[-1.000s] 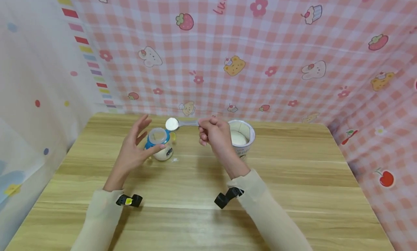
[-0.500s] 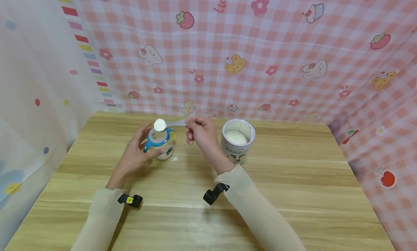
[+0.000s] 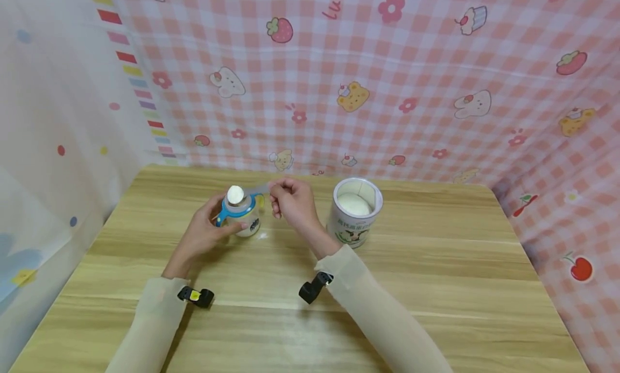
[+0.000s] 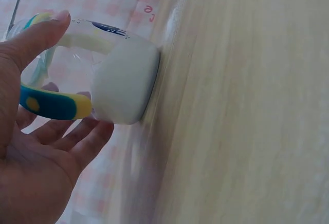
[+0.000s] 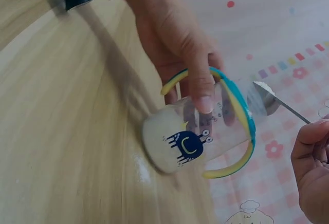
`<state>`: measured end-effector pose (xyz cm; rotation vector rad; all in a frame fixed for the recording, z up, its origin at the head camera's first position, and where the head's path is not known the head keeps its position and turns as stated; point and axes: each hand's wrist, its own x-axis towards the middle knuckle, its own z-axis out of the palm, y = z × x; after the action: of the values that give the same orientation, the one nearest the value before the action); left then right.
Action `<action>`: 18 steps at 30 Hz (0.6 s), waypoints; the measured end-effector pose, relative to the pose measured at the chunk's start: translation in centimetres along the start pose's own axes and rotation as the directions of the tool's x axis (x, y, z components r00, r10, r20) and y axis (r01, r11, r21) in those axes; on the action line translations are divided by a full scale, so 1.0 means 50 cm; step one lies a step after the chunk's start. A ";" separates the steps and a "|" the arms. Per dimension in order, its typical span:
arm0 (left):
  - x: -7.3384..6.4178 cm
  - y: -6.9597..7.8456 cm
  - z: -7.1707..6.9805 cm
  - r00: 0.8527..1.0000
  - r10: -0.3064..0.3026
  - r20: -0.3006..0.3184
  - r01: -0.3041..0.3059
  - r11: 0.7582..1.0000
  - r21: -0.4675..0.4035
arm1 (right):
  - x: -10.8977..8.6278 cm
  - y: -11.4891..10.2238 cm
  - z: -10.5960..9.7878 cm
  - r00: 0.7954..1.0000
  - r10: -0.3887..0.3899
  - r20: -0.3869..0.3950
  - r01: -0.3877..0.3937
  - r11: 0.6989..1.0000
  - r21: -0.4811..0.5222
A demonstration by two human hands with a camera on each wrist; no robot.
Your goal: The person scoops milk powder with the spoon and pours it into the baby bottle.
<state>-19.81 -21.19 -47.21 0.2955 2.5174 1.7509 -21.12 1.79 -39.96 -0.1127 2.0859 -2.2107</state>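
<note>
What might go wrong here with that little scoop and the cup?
Two things, perhaps. The scoop is full of white powder and held right over the mouth of the cup, so a wobble of the right hand might spill some over the rim. Also, the open tin stands close to the right forearm and could perhaps get bumped as that arm moves.
</note>
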 end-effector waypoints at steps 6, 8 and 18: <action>0.002 0.001 -0.002 1.000 -0.027 0.002 0.027 1.000 0.015 | -0.006 0.011 0.001 0.998 -0.057 0.008 0.058 0.994 -0.095; 0.003 0.000 -0.003 1.000 -0.026 0.003 0.025 0.999 0.032 | -0.009 0.015 0.000 0.997 -0.080 0.013 0.081 0.989 -0.126; 0.003 -0.004 -0.004 1.000 -0.015 0.010 0.014 0.997 0.078 | -0.017 0.030 -0.009 0.893 -0.431 0.131 0.447 0.806 -0.388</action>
<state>-20.03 -21.42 -47.34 0.2884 2.5781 1.6440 -20.32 2.26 -41.47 -0.7370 2.6924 -1.8938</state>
